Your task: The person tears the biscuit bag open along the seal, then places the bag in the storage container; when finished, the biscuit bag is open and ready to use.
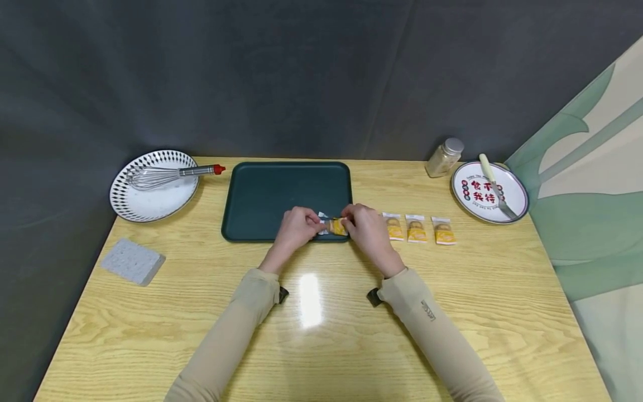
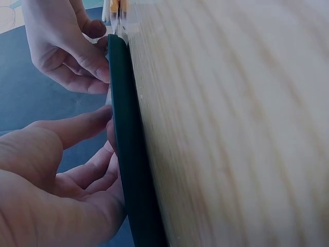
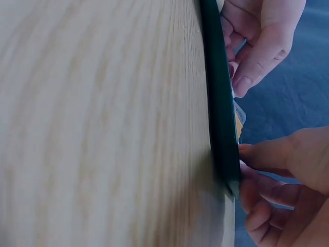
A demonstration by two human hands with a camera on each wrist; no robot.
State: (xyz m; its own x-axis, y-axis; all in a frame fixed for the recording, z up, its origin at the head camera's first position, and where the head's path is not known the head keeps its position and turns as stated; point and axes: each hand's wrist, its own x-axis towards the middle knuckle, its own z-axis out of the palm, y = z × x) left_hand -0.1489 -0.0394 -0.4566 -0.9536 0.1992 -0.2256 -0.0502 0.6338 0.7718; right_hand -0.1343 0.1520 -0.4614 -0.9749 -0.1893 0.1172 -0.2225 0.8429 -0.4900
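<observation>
I've got both hands pinching one yellow snack packet (image 1: 335, 226), left hand (image 1: 296, 226) and right hand (image 1: 369, 229), frame center over the green tray (image 1: 261, 195) near edge. Uneven pull probably scatters contents across the bench (image 1: 311, 335).

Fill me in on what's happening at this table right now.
A person is holding a small yellow snack packet between both hands, the left hand at one end and the right hand at the other, over the near right corner of a dark green tray. Three more matching packets lie in a row on the wooden table just right of the tray. A whisk rests on a patterned plate at the far left.
</observation>
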